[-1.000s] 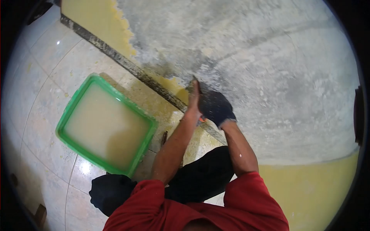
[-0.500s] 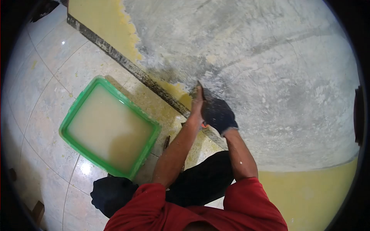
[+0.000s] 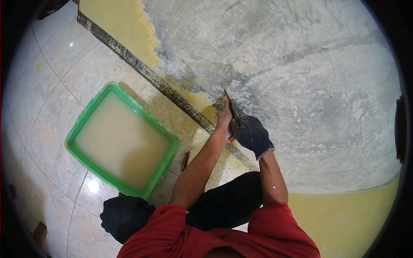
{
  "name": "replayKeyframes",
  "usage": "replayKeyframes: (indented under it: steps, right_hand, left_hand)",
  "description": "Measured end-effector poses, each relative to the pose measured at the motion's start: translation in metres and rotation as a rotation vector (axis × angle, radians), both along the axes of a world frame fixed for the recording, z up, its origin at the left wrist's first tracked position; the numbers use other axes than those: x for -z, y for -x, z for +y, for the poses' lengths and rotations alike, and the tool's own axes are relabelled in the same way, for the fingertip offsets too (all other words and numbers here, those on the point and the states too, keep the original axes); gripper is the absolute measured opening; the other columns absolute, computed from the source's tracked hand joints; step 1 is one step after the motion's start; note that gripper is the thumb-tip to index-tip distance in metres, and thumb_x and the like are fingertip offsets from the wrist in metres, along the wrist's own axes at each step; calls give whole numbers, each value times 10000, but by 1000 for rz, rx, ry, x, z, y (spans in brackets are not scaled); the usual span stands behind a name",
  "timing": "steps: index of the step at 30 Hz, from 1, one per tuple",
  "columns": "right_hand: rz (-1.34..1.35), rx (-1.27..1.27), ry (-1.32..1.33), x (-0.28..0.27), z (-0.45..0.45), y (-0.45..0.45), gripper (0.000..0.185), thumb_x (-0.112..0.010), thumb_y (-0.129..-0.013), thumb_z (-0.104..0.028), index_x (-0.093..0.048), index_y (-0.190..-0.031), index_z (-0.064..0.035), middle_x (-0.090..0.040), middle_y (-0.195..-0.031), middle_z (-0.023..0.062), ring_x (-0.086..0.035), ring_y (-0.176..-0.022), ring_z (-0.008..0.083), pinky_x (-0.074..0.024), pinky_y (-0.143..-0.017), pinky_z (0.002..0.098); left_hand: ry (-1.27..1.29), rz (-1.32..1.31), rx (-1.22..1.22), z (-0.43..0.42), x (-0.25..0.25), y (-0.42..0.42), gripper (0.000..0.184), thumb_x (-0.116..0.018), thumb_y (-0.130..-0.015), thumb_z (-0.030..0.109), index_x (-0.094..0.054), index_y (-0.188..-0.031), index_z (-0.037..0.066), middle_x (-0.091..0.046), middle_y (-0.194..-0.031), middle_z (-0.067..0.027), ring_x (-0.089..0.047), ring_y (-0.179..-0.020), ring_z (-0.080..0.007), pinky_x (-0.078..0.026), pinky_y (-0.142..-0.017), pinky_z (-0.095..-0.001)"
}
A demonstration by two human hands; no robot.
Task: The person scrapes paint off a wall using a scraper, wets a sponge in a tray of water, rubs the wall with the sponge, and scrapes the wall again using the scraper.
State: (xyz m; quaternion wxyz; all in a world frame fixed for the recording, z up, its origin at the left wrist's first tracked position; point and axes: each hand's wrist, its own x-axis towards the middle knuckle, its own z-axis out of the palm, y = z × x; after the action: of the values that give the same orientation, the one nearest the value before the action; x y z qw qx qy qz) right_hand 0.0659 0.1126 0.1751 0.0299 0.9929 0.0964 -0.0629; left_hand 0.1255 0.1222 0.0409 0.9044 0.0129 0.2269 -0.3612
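While reaching near the wall's bottom edge (image 3: 183, 102), grips a scraper (image 3: 226, 94) in the gloved right hand (image 3: 250, 131). Cannot tell the grip of the left hand (image 3: 224, 119).

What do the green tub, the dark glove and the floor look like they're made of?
The green tub: probably plastic, smooth, judging by its even colour and moulded rim. The dark glove: likely knitted fabric, matt and speckled, with a pale cuff edge. The floor: seemingly glazed ceramic tile, as joint lines and glossy reflections suggest; polished stone is possible.
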Motion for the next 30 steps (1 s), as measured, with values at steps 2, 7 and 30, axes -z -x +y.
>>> replayKeyframes:
  steps: [2, 7, 30]
  right_hand:
    - [47, 4, 9, -1, -2, 0, 351, -498, -852, -259, -579, -1066, 7, -619, -823, 272, -600, -766, 436, -465, -708, 517]
    - [74, 58, -3, -2, -4, 2, 293, -504, -862, -232, -580, -1028, -3, -611, -847, 265, -577, -784, 452, -454, -694, 513]
    - [-290, 10, -353, -53, -2, 26, 432, -625, -860, -258, -549, -1209, -14, -608, -1116, 232, -588, -1050, 369, -463, -875, 395]
  left_hand:
    - [45, -113, -4, 18, -14, 5, 648, -464, -904, 577, -494, -1258, 35, -609, -1101, -125, -641, -895, -237, -554, -719, -375]
    - [97, -152, -12, 19, -20, 13, 676, -423, -899, 615, -476, -1280, 59, -598, -1105, -119, -623, -927, -245, -540, -747, -410]
    - [-233, -209, 61, -8, -27, 103, 240, -695, -800, 241, -548, -720, 69, -513, -590, -36, -466, -456, -149, -371, -424, -317]
